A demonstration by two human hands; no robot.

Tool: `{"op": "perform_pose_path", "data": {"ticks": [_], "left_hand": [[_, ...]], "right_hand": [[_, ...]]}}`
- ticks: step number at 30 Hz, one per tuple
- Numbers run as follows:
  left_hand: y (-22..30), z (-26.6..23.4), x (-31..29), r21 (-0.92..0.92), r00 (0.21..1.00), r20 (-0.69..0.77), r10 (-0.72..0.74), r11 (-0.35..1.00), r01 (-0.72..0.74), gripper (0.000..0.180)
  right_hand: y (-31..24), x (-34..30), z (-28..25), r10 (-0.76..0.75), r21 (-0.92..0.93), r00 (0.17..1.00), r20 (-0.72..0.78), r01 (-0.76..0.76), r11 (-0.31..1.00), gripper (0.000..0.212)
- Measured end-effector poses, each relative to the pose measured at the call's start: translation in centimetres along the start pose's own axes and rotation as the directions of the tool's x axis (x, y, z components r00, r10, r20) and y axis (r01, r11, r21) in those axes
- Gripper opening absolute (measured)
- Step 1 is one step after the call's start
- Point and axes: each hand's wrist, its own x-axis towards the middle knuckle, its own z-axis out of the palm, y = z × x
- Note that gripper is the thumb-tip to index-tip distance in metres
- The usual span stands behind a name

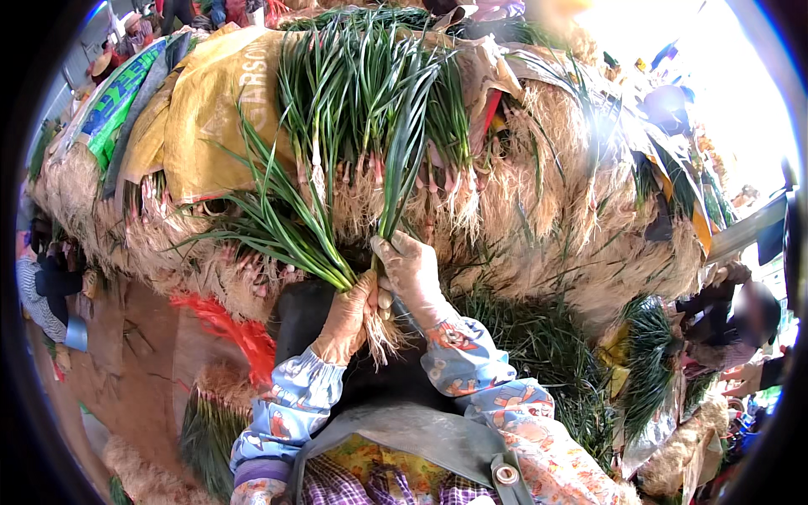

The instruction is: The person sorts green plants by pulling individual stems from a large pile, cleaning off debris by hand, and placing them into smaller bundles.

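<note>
My left hand (345,318) is closed around a small bunch of green garlic (305,244). Its long flat leaves fan out to the upper left, and pale bulbs with stringy roots (384,338) hang below the fist. Close beside it, my right hand (412,271) pinches the lower stems of another green garlic plant (402,172), whose leaves point up and away from me. The fingers partly hide where these stems end. Just beyond both hands, a row of green garlic (349,93) lies across a large pile, bulbs and roots toward me.
A yellow woven sack (220,109) covers the pile's left part; dry roots (581,202) face me on the right. Red plastic (231,332) lies at left, above a garlic bundle (215,429). Loose green leaves (539,362) spread at right. Other people sit at both sides.
</note>
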Motion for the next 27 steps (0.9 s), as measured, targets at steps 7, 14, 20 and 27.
{"op": "perform_pose_path", "data": {"ticks": [7, 14, 20, 27], "left_hand": [[0.8, 0.9, -0.5, 0.116, 0.984, -0.059, 0.166, 0.981, -0.158, 0.03], [5.6, 3.6, -6.8, 0.014, 0.877, 0.223, 0.426, 0.898, -0.44, 0.032], [7.2, 1.2, -2.5, -0.188, 0.918, 0.157, 0.363, 0.924, -0.333, 0.04], [1.7, 0.9, -0.2, -0.038, 0.956, 0.295, 0.008, 0.999, 0.003, 0.035]], "right_hand": [[0.2, 1.1, 0.1, -0.646, -0.716, 0.758, 0.089, 0.5, 0.488, 0.019], [0.9, 4.5, -11.4, -0.256, -0.835, 0.955, 0.147, -0.019, -0.551, 0.019], [1.7, 2.1, -12.3, 0.221, -0.594, 0.755, 0.617, 0.631, -0.499, 0.029], [-9.5, 11.8, -4.5, -0.474, -0.998, 0.878, 0.069, 0.056, -0.043, 0.025]]}}
